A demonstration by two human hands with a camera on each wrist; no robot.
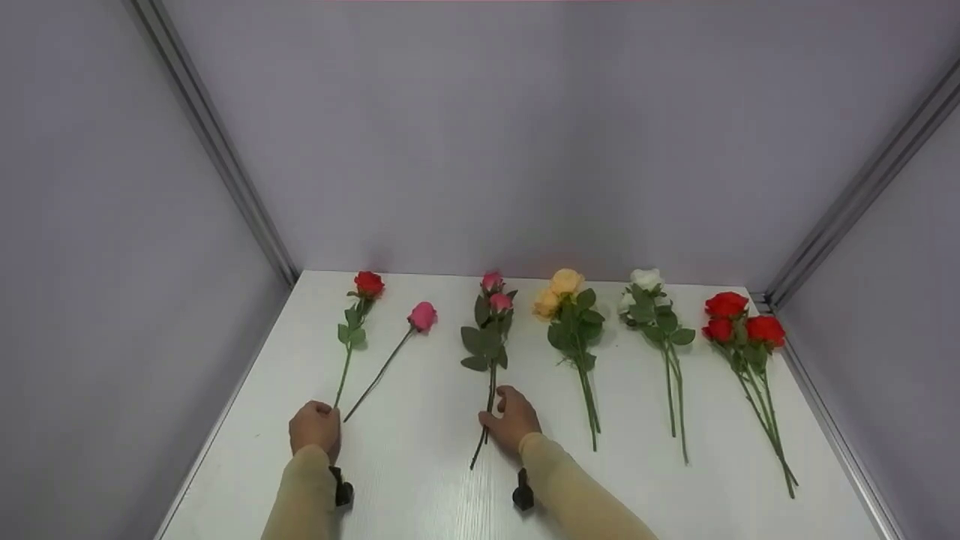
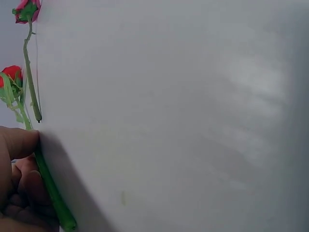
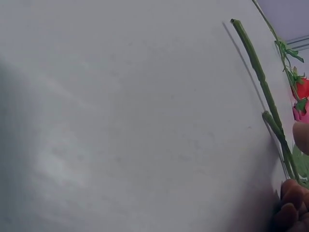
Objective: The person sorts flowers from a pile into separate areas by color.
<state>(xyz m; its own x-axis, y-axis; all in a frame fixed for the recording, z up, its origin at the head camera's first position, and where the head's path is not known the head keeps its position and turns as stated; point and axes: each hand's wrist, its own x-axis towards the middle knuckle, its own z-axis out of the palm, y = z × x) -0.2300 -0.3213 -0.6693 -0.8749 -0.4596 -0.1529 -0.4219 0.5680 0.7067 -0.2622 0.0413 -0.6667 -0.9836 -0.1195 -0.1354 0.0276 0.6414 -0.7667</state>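
Note:
On the left of the white table, my left hand point(image 1: 313, 427) pinches the lower stem of a red rose point(image 1: 368, 284). Its green stem end sticks out below the fingers in the left wrist view. Just right of it lies a single pink rose point(image 1: 423, 316) on a bare, slanting stem. My right hand point(image 1: 517, 420) is at the lower stems of two pink roses point(image 1: 500, 302) with dark leaves. Thumb and fingers stand apart there, with the stems point(image 3: 258, 67) passing between them in the right wrist view.
Farther right lie yellow roses point(image 1: 566, 282), white roses point(image 1: 646, 280) and several red roses point(image 1: 765, 331), flower heads toward the back. Grey panels point(image 1: 480, 150) wall the table point(image 1: 420, 480) at the back and sides.

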